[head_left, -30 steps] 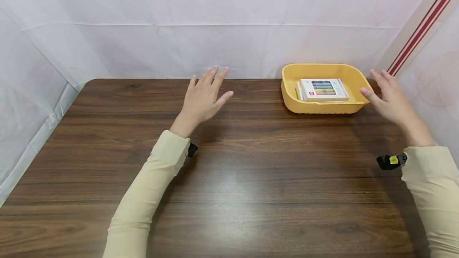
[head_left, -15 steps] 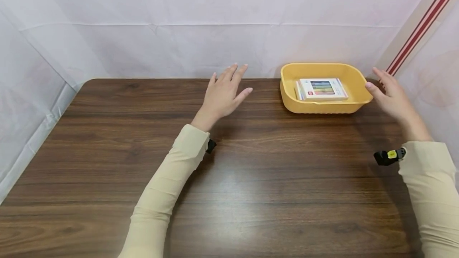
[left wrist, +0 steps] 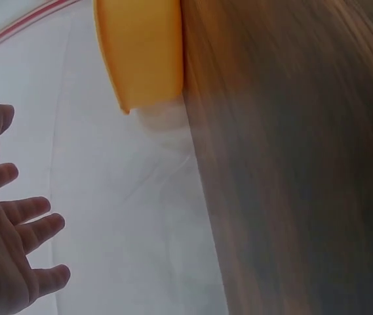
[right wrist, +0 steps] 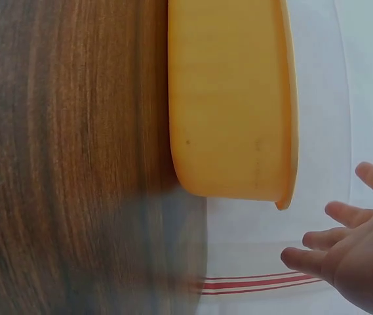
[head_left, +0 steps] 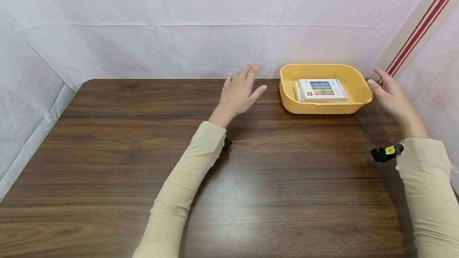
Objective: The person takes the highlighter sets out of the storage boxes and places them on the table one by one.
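At the surface's (head_left: 107, 138) one o'clock stood a yellow tub (head_left: 324, 106) holding a white marker box (head_left: 322, 89), flanked by the spread, empty left hand (head_left: 239, 94) and right hand (head_left: 391, 95).

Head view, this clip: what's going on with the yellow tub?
A person in cream sleeves has both hands out toward a yellow tub at the far right of a dark wooden table. The left hand is open to the tub's left, not touching it. The right hand is open at the tub's right end, thumb at the rim; contact is unclear. A white box with coloured stripes lies inside. Neither hand has a grip yet.
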